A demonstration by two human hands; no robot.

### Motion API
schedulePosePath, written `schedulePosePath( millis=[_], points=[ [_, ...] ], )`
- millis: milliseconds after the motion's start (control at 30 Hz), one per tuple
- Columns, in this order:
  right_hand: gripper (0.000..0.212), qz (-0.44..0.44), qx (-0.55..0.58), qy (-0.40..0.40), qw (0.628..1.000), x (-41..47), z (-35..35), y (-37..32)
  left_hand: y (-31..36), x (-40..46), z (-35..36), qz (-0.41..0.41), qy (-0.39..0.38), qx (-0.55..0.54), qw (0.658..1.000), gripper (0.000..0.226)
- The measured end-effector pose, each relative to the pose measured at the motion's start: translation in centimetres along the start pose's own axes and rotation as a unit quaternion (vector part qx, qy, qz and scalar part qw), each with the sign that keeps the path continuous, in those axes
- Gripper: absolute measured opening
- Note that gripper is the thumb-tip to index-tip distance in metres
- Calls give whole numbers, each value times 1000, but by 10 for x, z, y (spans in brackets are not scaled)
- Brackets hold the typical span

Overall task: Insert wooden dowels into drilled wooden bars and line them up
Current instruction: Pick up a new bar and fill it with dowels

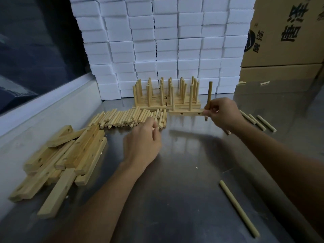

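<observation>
The right hand (221, 113) pinches a dowel (209, 95) upright over the end hole of a bar (185, 113) lying on the counter (192, 163), just in front of the finished row (166, 95), likely so it joins that line. The left hand (142, 141), fingers curled, reaches into the loose dowel pile (129, 116), seemingly for the next; whether it grips 1 I cannot tell. Undrilled-side stock waits in a bar heap (64, 158) at left.
</observation>
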State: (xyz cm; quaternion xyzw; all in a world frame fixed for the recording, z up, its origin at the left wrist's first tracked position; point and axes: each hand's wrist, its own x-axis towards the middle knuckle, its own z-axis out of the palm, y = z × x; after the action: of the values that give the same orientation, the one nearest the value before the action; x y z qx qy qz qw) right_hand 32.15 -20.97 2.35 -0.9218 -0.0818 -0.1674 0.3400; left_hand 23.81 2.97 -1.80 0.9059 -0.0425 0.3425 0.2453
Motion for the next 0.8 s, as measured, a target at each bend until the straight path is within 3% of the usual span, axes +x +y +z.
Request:
schedulePosePath(
  millis=[200,500,800],
  points=[
    [14,-13,-62,-3,998,57,11,12,-13,5,6,-56,-103,107,987,8],
    [15,9,-64,-35,997,97,35,32,-19,8,15,-55,-107,122,985,7],
    [20,30,-79,-10,996,102,52,36,-16,8,14,-53,-112,120,985,9]
  ],
)
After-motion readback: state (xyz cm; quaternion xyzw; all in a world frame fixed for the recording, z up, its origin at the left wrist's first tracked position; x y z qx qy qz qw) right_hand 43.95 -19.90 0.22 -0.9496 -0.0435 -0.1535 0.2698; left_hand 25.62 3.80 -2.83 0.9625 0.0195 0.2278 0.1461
